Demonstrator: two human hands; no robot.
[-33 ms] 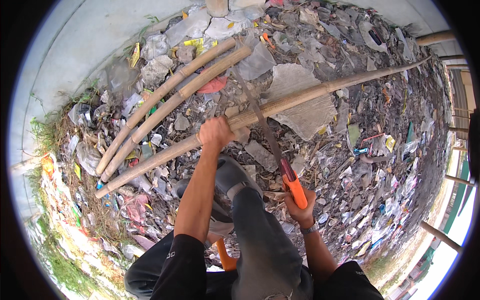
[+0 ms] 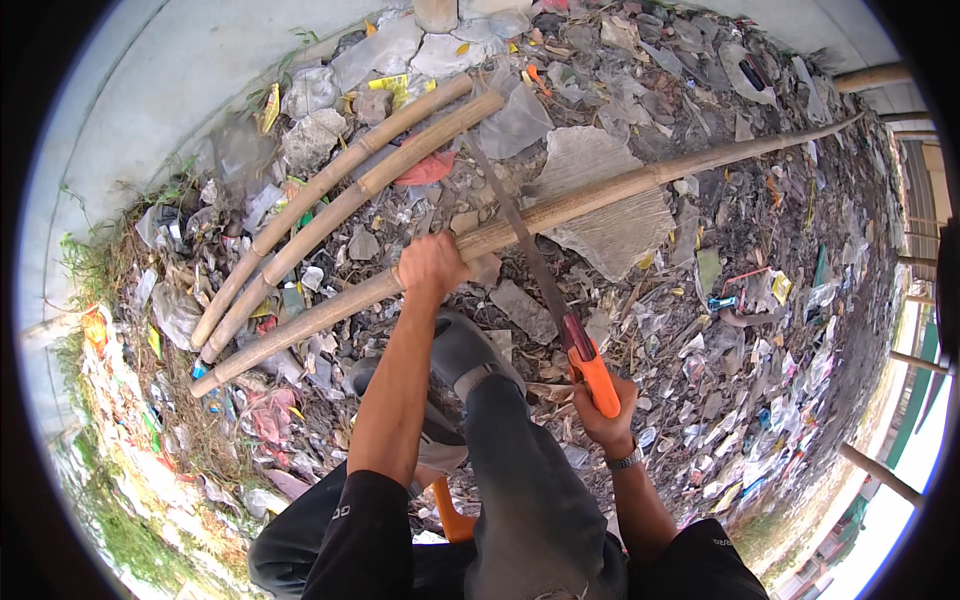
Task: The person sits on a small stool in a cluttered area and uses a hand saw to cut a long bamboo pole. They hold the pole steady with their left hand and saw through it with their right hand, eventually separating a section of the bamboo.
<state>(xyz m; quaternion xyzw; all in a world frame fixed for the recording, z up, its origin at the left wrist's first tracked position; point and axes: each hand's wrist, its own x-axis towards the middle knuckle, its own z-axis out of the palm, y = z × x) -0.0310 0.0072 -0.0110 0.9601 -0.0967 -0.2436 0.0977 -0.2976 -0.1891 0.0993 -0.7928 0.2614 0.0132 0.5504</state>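
Observation:
A long bamboo pole (image 2: pixel 650 180) lies slanting across littered ground from lower left to upper right. My left hand (image 2: pixel 430 265) is shut around it near its middle. My right hand (image 2: pixel 603 420) grips the orange handle of a hand saw (image 2: pixel 532 262); the blade runs up and leftward and crosses the pole just right of my left hand. My grey shoe (image 2: pixel 462 350) is planted right below the pole, under my left hand. Two shorter bamboo poles (image 2: pixel 340 195) lie side by side to the upper left, apart from both hands.
Plastic litter and rubble cover the ground. A flat stone slab (image 2: pixel 610 225) lies under the long pole. A pale concrete wall (image 2: pixel 150 90) curves along the upper left, with grass (image 2: pixel 95 265) at its foot. An orange object (image 2: pixel 452 512) shows between my legs. Bamboo posts (image 2: pixel 880 475) stand at right.

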